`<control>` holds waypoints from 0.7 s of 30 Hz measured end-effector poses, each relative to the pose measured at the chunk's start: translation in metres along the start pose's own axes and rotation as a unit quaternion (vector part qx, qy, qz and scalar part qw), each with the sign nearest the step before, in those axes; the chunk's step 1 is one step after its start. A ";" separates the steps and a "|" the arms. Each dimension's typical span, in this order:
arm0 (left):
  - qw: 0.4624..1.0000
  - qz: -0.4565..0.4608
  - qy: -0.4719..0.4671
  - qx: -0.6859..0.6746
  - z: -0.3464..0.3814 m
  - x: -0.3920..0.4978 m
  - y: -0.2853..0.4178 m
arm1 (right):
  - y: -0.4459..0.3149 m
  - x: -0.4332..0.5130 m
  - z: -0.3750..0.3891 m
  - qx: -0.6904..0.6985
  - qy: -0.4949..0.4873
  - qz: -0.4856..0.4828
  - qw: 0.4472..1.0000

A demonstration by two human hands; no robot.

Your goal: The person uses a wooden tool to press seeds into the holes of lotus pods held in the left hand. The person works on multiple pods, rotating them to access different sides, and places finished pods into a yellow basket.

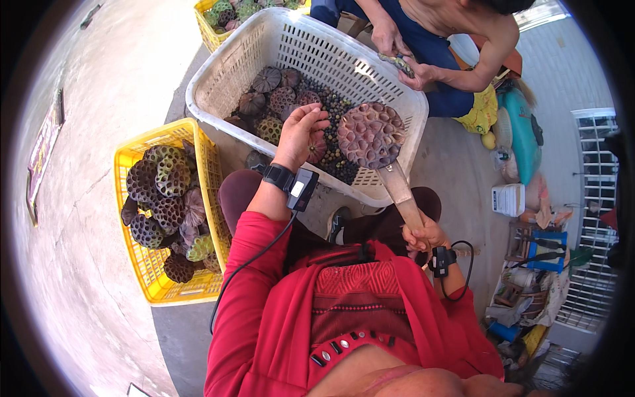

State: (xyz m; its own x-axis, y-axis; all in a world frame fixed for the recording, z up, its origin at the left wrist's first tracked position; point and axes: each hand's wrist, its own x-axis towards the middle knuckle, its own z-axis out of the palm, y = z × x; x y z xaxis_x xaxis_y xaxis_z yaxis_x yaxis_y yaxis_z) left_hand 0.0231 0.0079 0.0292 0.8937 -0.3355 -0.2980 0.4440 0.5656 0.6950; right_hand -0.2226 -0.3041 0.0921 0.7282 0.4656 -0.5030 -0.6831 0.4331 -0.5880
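Note:
My right hand (424, 233) is closed around the lower end of a flat wooden handle (399, 193). At the handle's upper end, over the white basket, is a large brown lotus seed pod (372, 134) with emptied-looking cells; how the two meet is hidden. My left hand (301, 133) hangs over the near rim with fingers loosely apart and nothing in them. Below, in the white plastic basket (223, 59), dark loose lotus seeds (332, 106) lie beside several dried pods (267, 79). One reddish pod (316, 149) sits just under my left hand.
At left stands a yellow plastic crate (196, 149) of lotus pods (168, 213). Another yellow crate (203, 17) is behind the basket. Across from me, a person's hands (414, 72) hold a pod. A white tub (507, 199), a teal bag (518, 139) and a stool (518, 243) line the right.

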 end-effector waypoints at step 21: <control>0.995 0.085 -0.056 -0.010 -0.035 -0.029 0.048 | -0.038 0.070 0.031 -0.129 -0.029 0.071 0.989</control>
State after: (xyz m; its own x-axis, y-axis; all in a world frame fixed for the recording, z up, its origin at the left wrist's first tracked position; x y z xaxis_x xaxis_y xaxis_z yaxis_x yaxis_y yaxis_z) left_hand 0.0208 0.0708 0.0484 0.9436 -0.3151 -0.1013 0.2891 0.6359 0.7156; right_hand -0.1470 -0.2639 0.0988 0.6159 0.5544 -0.5597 -0.7360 0.1517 -0.6597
